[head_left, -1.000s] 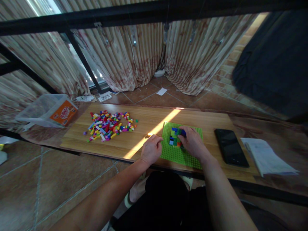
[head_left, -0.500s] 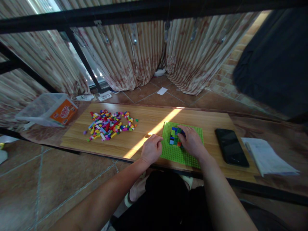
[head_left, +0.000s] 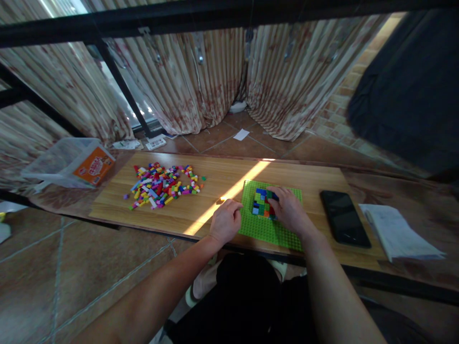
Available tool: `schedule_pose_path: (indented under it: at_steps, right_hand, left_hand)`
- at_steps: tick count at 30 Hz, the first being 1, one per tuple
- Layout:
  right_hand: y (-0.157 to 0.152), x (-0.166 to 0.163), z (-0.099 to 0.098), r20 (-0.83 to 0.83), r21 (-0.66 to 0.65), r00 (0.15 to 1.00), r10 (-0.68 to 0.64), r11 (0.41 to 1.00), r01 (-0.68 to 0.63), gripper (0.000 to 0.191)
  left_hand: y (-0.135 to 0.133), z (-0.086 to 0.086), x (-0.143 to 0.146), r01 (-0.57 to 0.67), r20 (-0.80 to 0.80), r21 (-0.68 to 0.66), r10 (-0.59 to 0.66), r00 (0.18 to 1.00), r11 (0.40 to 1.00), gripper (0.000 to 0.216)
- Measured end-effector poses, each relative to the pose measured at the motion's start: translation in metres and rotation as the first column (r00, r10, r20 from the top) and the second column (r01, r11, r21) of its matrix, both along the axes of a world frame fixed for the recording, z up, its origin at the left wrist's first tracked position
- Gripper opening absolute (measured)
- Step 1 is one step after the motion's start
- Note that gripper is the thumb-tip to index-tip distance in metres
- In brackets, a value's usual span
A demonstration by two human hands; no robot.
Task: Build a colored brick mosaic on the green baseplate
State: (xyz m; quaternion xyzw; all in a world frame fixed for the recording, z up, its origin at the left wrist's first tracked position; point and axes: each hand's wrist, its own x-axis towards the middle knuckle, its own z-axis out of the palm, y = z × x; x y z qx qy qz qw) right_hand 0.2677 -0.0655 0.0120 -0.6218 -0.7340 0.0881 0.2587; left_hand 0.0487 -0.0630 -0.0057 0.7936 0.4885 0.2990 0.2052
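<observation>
A green baseplate [head_left: 265,229] lies on the wooden table top [head_left: 215,181] in front of me. On it stands a small block of joined bricks [head_left: 261,202] in blue, green, yellow and red. My right hand [head_left: 291,210] rests on the plate with its fingers curled against the right side of that block. My left hand [head_left: 225,220] lies loosely closed on the wood at the plate's left edge, fingertips touching the rim. A heap of loose coloured bricks [head_left: 161,185] is spread at the left of the table.
A black phone [head_left: 343,218] lies right of the plate, and a stack of paper [head_left: 394,231] beyond it. A clear plastic tub with an orange label [head_left: 71,163] stands at the table's far left. Curtains [head_left: 201,81] hang behind; a black metal frame [head_left: 122,86] crosses overhead.
My right hand has shifted slightly right and back along the brick block, uncovering more of it. My left hand has stayed where it was.
</observation>
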Motion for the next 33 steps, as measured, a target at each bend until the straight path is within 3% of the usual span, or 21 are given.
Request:
schedule_pose_path:
  at_steps: [21, 33]
  right_hand:
    - [0.006, 0.004, -0.006, -0.113, -0.026, 0.994, -0.002, 1.0, -0.001, 0.031]
    - [0.007, 0.005, -0.012, -0.076, -0.048, 0.997, -0.008, 0.999, 0.004, 0.029]
  left_hand:
    - [0.0, -0.002, 0.0, 0.012, -0.015, 0.019, -0.012, 1.0, 1.0, 0.023]
    - [0.0, -0.002, 0.0, 0.017, 0.007, 0.023, -0.018, 1.0, 1.0, 0.022]
